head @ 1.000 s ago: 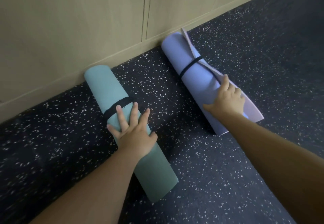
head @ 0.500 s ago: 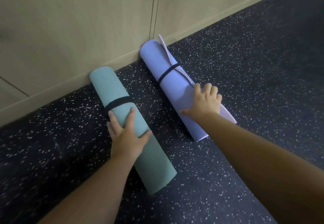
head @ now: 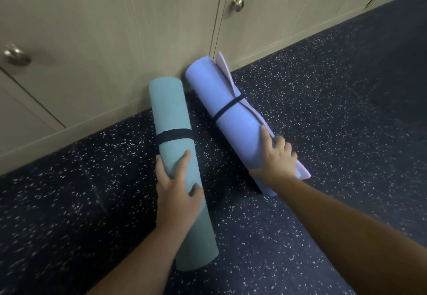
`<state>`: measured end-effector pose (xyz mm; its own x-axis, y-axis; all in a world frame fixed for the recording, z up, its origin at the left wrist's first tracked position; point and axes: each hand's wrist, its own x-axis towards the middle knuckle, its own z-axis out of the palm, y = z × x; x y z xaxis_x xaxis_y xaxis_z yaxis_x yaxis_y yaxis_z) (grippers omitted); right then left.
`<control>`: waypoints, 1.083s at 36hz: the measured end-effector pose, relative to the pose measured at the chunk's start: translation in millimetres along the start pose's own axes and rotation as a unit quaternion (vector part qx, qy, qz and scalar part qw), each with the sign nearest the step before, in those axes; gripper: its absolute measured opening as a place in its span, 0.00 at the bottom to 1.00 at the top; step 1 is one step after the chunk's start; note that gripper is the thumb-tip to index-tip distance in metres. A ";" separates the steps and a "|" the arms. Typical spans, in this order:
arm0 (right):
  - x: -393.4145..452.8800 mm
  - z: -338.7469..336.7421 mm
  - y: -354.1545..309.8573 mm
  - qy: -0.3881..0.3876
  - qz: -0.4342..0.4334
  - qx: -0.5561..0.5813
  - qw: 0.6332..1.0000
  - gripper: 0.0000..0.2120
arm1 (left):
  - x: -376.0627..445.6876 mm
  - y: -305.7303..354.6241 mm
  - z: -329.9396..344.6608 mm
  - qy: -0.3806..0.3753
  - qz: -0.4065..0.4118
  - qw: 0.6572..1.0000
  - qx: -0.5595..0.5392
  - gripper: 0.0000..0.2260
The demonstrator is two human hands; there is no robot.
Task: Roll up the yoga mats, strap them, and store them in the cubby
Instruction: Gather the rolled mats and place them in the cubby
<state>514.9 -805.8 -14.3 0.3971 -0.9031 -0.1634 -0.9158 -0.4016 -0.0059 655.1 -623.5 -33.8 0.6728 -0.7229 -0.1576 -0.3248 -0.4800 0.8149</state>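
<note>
Against the cabinet doors (head: 115, 40), far ends touching them, lie our strapped teal mat (head: 172, 119) and purple mat (head: 228, 107). Our left hand (head: 178, 193) wraps the teal roll; our right hand (head: 278, 158) clasps the purple. Both look light, soft, springy; we judge mid-roll near the straps the best hold.

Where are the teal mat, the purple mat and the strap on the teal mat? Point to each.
teal mat (head: 169, 107): head view, upper roll above its strap.
purple mat (head: 208, 82): head view, far half of the roll.
black strap (head: 174, 135): head view, middle of the band around the teal mat.
</note>
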 end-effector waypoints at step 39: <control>-37.7 -389.4 -121.8 0.207 -0.082 0.266 0.938 0.55 | 66.5 306.9 -381.9 0.227 0.275 0.930 0.087 0.34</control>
<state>634.9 -782.1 376.8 0.4234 -0.8616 0.2800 -0.6973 -0.5073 -0.5064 854.0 -629.0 418.8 0.5723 -0.6171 0.5400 -0.7786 -0.2024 0.5939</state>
